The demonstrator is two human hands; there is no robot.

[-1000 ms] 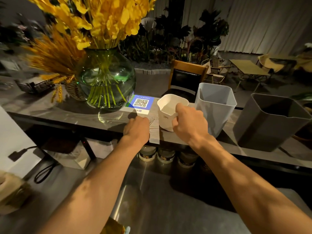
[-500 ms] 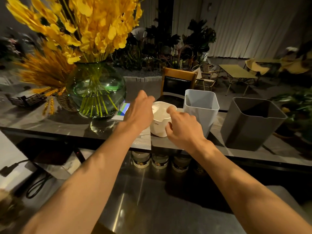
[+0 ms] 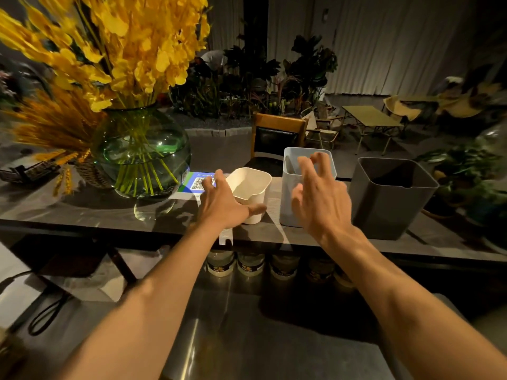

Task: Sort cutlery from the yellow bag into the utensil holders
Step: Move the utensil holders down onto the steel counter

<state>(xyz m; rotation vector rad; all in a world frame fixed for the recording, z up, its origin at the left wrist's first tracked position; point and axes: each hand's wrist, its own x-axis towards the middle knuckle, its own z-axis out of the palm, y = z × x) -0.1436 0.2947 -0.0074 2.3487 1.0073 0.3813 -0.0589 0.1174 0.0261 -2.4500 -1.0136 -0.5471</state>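
Observation:
Three utensil holders stand in a row on the dark counter (image 3: 82, 212): a small white one (image 3: 251, 185), a taller light grey one (image 3: 290, 187) and a large dark grey one (image 3: 389, 198). My left hand (image 3: 222, 204) hovers at the white holder's left side with fingers spread and the thumb against its front. In front of the light grey holder my right hand (image 3: 321, 196) is raised, fingers spread and bent, holding nothing. The yellow bag and any cutlery are out of view.
A round green glass vase (image 3: 140, 154) with yellow flowers stands left of the holders, with a QR-code card (image 3: 196, 183) beside it. Several jars (image 3: 248, 266) sit under the counter ledge. A wooden chair (image 3: 277, 135) is behind the counter. A steel worktop (image 3: 247, 338) lies below.
My right hand has let go of the white holder and moved right to the light grey one. My left hand came off the holder's rim and dropped to its left side.

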